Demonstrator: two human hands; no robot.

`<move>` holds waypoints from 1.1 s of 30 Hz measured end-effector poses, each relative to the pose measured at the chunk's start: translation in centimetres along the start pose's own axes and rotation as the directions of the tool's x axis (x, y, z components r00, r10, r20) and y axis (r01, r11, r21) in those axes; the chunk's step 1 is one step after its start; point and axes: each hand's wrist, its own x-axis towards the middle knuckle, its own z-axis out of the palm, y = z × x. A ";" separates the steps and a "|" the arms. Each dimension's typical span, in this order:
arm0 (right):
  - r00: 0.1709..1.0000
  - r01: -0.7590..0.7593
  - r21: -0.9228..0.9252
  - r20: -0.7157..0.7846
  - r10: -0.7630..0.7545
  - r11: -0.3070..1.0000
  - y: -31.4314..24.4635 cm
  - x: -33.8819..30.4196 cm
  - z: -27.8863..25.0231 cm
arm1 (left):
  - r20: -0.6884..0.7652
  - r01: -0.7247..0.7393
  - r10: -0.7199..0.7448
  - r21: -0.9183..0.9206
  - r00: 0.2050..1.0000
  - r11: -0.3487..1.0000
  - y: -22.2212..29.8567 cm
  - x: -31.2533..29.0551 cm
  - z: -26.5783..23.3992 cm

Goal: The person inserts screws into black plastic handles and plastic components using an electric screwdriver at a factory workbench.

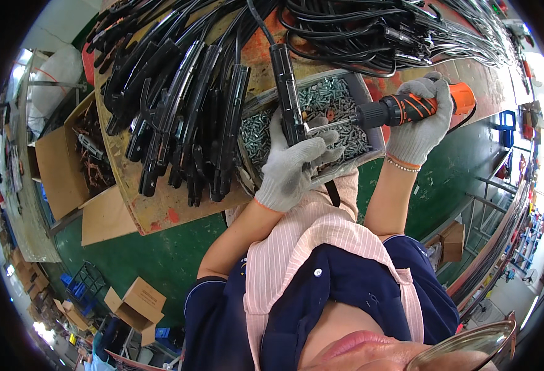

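The left hand (289,168) is closed around the black handle (286,80); at its three o'clock, the right hand (425,114) is clamped on the orange-black screwdriver (377,114). Handle and bit (337,123) are above the screw box (359,91), probably for keeping screws (327,93) near.

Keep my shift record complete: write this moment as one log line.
Left hand: holds black handle; Right hand: grips orange-and-black power driver; Driver bit: aimed at handle's near end; Beneath: tray of screws

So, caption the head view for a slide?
Gloved left hand holds a black handle over a screw tray; right hand points an orange-black power driver at the handle.
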 end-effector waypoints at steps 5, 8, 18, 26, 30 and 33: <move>0.998 0.005 -0.093 -0.059 -0.011 0.996 0.8 -1.7 -0.1 | -0.003 0.013 -0.013 -0.026 1.000 1.000 -0.6 -0.7 -0.9; 0.998 -0.023 -0.079 -0.062 0.018 0.997 0.8 -2.1 -0.6 | -0.014 0.017 -0.017 -0.001 1.000 1.000 -0.3 -1.2 -0.5; 0.997 -0.026 -0.074 -0.075 0.020 0.997 1.0 -2.3 -0.7 | -0.033 0.022 -0.022 0.008 0.999 1.000 -0.1 -1.0 -0.1; 0.997 0.050 0.074 0.054 -0.054 0.996 0.5 -2.7 -0.1 | -0.034 0.029 -0.027 0.044 0.999 0.999 0.0 -1.0 -0.2; 0.992 0.086 0.034 0.089 -0.089 0.996 -0.1 -2.8 0.0 | -0.025 0.039 -0.036 0.109 0.999 0.993 -0.2 -0.7 -1.0; 0.986 0.074 0.060 0.147 -0.082 0.995 -0.4 -2.8 -0.3 | -0.045 0.029 -0.027 0.055 0.999 0.998 -0.2 -0.8 -0.7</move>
